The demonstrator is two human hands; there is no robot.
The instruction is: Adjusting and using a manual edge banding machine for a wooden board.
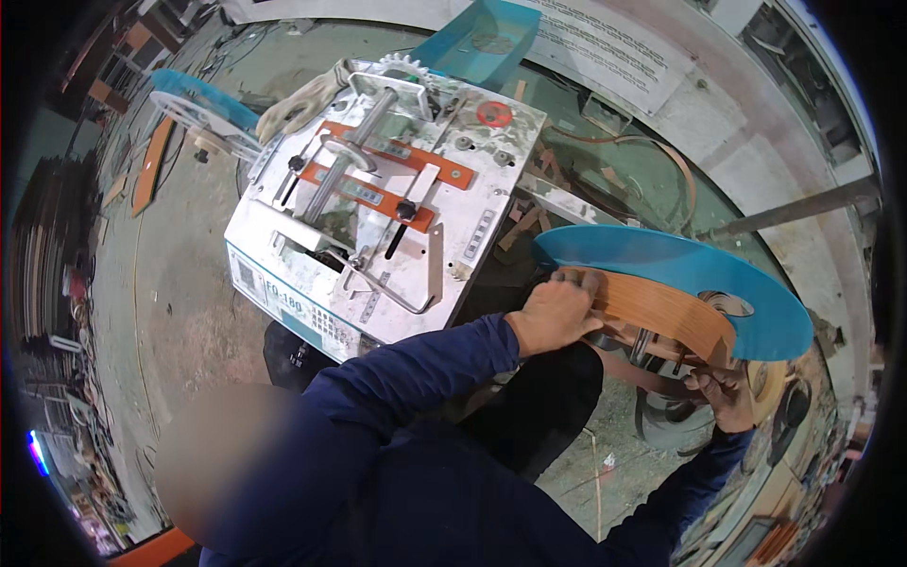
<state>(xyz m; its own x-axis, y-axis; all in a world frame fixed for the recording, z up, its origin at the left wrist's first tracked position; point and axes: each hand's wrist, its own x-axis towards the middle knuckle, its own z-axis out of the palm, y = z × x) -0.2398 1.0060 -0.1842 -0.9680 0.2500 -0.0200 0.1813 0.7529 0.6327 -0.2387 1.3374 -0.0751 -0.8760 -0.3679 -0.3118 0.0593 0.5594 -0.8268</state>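
Observation:
A coil of orange-brown wood-grain edge-banding strip (pixel 666 307) lies against a blue dished disc (pixel 680 265) at the right of the machine. My left hand (pixel 557 312) has its fingers curled over the coil's left end. Below the coil, a metal rod (pixel 641 348) shows in the middle of the reel. My right hand (pixel 726 397) is closed near the coil's lower right, its fingertips pinched at a darker brown strip (pixel 647 376) that runs under the coil. The exact grip of these fingertips is partly hidden.
A white bench machine (pixel 463 283) with orange bars and a metal shaft stands to the left. A work glove (pixel 300 102) lies on its far left corner. Beyond it are a blue tray (pixel 487 42) and another blue disc (pixel 203 99). Scraps (pixel 609 180) litter the floor.

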